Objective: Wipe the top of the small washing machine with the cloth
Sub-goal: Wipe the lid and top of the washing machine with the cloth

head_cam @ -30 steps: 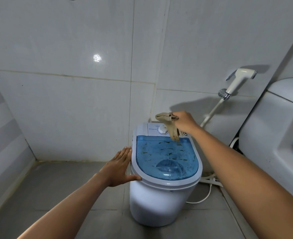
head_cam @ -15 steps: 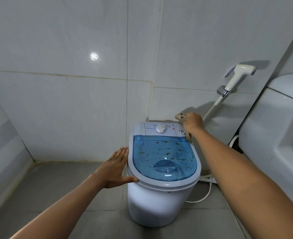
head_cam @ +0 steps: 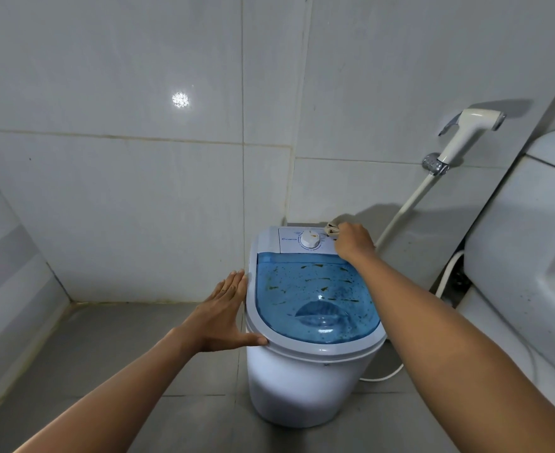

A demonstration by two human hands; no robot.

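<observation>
A small white washing machine (head_cam: 302, 384) stands on the grey floor in the corner. Its blue see-through lid (head_cam: 315, 295) is speckled with brown dirt, and a white dial (head_cam: 309, 240) sits on the back panel. My right hand (head_cam: 351, 240) is closed around a beige cloth (head_cam: 331, 229) and presses it on the back right corner of the panel, right of the dial. My left hand (head_cam: 225, 313) lies flat with fingers apart against the machine's left rim, thumb on the front edge.
A white bidet sprayer (head_cam: 465, 132) hangs on the tiled wall, its hose (head_cam: 403, 207) running down behind my right hand. A toilet tank (head_cam: 531, 243) fills the right side. A white cord (head_cam: 387, 374) trails on the floor right of the machine.
My right hand has carried the cloth from above the lid's back edge to the back right corner of the control panel and lowered it there. My left hand stays on the rim.
</observation>
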